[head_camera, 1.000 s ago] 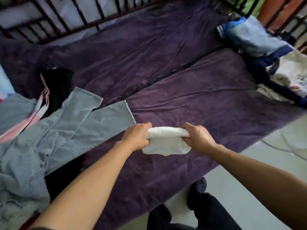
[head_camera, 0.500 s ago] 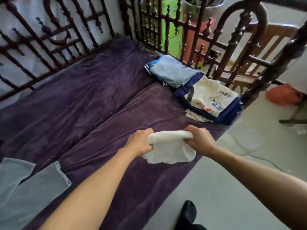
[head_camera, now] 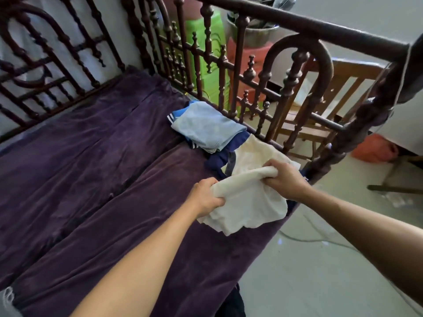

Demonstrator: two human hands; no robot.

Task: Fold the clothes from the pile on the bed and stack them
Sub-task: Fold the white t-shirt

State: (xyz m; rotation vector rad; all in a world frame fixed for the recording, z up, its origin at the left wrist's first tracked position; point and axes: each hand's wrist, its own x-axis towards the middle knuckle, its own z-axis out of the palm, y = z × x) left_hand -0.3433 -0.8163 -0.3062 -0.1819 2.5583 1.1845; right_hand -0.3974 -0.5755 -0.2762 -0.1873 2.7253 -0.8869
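A folded cream-white garment (head_camera: 247, 202) hangs between my hands over the bed's right end. My left hand (head_camera: 206, 196) grips its left corner and my right hand (head_camera: 283, 177) grips its right corner. Just beyond them lies a stack of folded clothes: a cream garment (head_camera: 256, 152) on a navy one (head_camera: 217, 160). A second stack with a light blue garment (head_camera: 203, 126) on top sits behind it. The held garment partly covers the near stack. The unfolded pile is out of view, except for a grey scrap (head_camera: 6, 300) at the bottom left.
A purple blanket (head_camera: 91, 179) covers the bed. A dark carved wooden railing (head_camera: 293, 92) closes the far side and right end, close behind the stacks. Beyond it stand a green stool (head_camera: 206, 42), a wooden chair (head_camera: 338, 99) and pale floor (head_camera: 320, 271).
My view has swung right, away from the grey clothes pile. Both hands have carried the white garment right and forward, from mid-bed to just above the folded stack by the railing.
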